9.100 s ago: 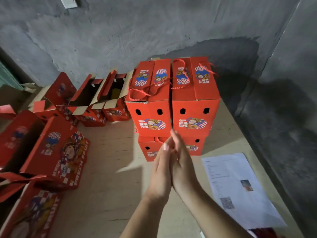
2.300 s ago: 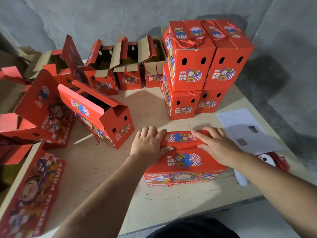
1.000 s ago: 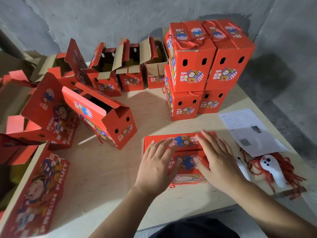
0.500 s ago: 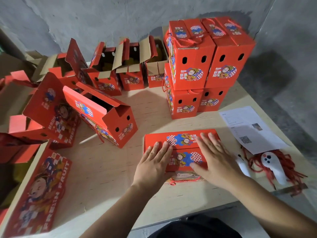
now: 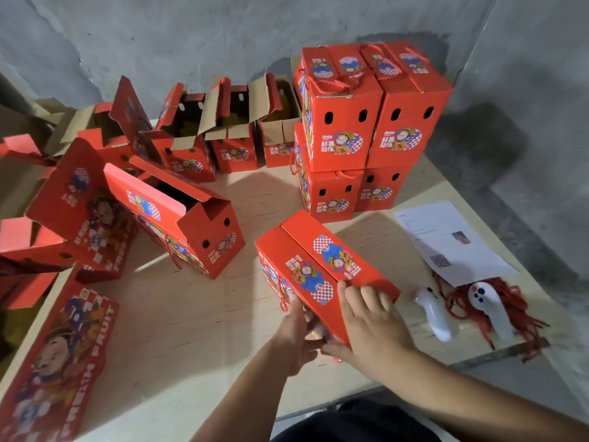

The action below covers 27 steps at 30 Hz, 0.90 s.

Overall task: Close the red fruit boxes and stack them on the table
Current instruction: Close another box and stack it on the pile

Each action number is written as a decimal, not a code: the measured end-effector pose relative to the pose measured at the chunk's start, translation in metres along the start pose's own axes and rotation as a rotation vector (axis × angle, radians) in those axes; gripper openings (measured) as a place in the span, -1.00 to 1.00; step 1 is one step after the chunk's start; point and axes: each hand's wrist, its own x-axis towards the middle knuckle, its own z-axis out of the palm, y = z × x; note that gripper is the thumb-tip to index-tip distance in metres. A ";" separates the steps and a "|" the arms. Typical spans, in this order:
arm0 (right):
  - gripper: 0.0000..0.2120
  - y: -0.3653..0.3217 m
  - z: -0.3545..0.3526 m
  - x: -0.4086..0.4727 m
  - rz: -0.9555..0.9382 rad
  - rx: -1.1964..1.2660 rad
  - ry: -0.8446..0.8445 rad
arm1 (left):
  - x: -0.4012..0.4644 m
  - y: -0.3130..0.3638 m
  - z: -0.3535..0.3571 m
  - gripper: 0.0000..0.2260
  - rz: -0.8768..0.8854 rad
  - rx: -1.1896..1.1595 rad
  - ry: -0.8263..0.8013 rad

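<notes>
A closed red fruit box [image 5: 322, 266] lies turned at an angle near the table's front edge, its near end raised. My left hand [image 5: 298, 334] grips that end from the left side and below. My right hand [image 5: 371, 320] holds the same end from the right, fingers lying over the top flap. At the back right stands a two-level stack of closed red boxes [image 5: 366, 122]. An open red box [image 5: 178, 218] lies left of centre with its flaps up.
Several open red boxes [image 5: 207, 135] line the back and left of the wooden table [image 5: 191, 330]. A flat printed box [image 5: 54, 362] lies at the front left. A paper sheet [image 5: 446, 240], two white controllers [image 5: 433, 314] and red cords [image 5: 510, 301] lie at right.
Both hands pressed flat on the box top before; now they hold its near end, and the box has swung round to an angle with that end lifted.
</notes>
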 end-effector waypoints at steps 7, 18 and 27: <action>-0.09 0.066 0.001 0.031 0.410 0.590 -0.235 | 0.001 0.001 0.008 -0.57 0.226 -0.050 0.247; -0.90 0.079 0.027 0.076 0.536 1.210 -0.281 | -0.033 0.032 0.050 -0.80 0.606 -0.235 0.427; -0.85 0.063 -0.021 0.067 0.259 1.742 -0.216 | -0.081 0.064 0.107 -0.67 1.188 0.439 0.407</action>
